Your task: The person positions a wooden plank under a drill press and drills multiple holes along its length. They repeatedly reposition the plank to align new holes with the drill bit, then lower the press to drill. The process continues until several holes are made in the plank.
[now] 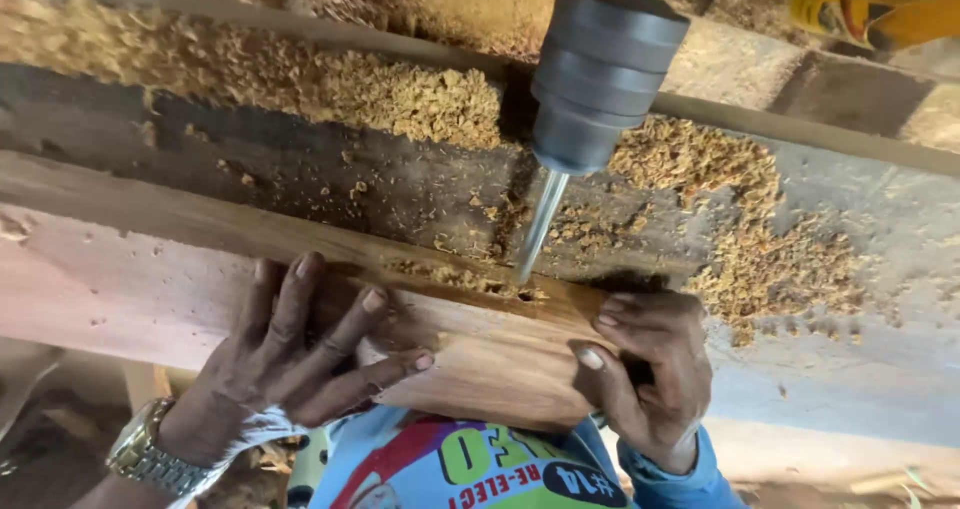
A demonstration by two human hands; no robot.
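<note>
My left hand [300,354] lies flat on the reddish wooden board [130,279], fingers spread apart and pressing its face, gripping nothing; a gold wristwatch [150,454] sits on that wrist, below the board. My right hand [650,374] is clamped on the board's end, thumb on the face and fingers curled over the far edge; what lies under the palm I cannot tell, perhaps only wood. The board rests edge-up against the machine table [880,319], its top edge running from the left side toward the bit. The drill bit [540,224], slim and pale metal, comes down at a slant into that top edge, between my two hands; a shallow slot with loose chips [450,274] shows along the edge just left of the bit. The grey ribbed chuck [600,74] hangs above the board, holding the bit. Heaps of sawdust [400,94] lie beyond the board, on both sides of the chuck; a yellow object [870,4], partly cut off, sits well beyond the board.
</note>
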